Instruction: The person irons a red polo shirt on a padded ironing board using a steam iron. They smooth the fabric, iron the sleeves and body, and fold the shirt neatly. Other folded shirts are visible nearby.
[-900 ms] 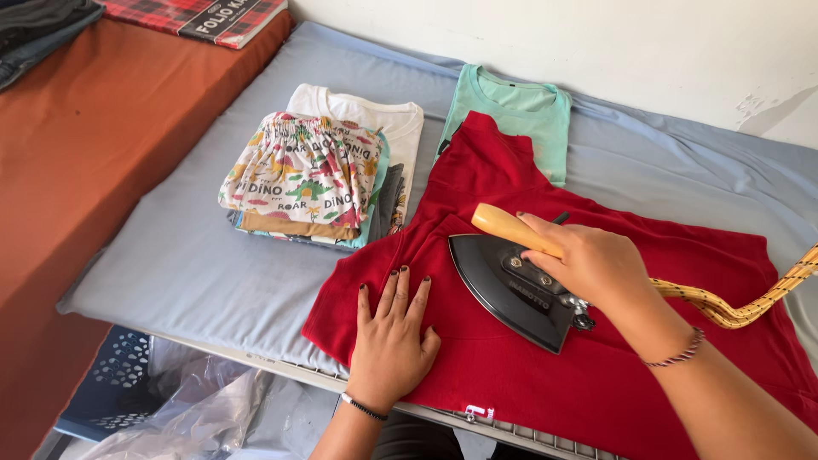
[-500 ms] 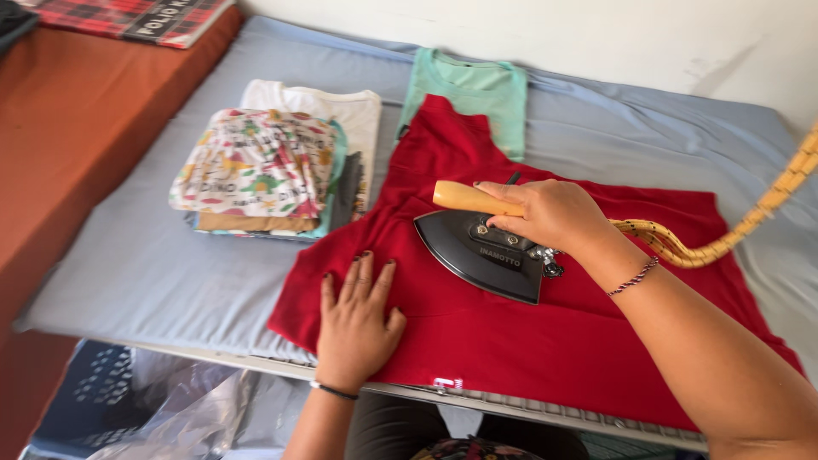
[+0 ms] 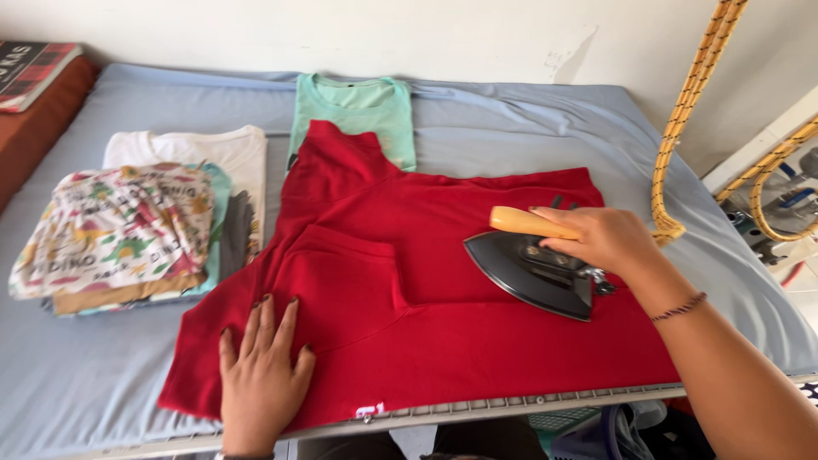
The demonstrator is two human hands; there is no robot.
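Far left of the red short-sleeved cotton shirt (image 3: 443,298): a folded stack of clothes with a dinosaur-print cloth on top (image 3: 115,234), resting on a white folded shirt (image 3: 213,149), all on the desk covered with a blue-grey sheet (image 3: 528,119). The red shirt lies spread flat across the middle of the desk, its hem at the near metal edge and one sleeve folded inward. The left hand (image 3: 264,370) is pressed palm-down on the red shirt's lower left corner, fingers (image 3: 256,328) apart and flat, gripping nothing, just pinning cloth. Behind the red shirt, partly under its collar end, is a mint-green shirt (image 3: 358,111). On the red shirt's right half sits the black flat iron (image 3: 532,273), soleplate down, tip pointing left. The right hand (image 3: 601,243) is wrapped over its yellow wooden handle (image 3: 524,221), fingers clamped around it. Right of the red shirt, a yellow braided cord (image 3: 690,102) rises from the iron's rear toward the upper right. Step, as judged: a pressing pass on the right side of the body panel, with the left side held taut. A further pass toward the folded sleeve would call for the iron flat on the cloth, the cord off the fabric, and the pinning fingers out of the tip's path.
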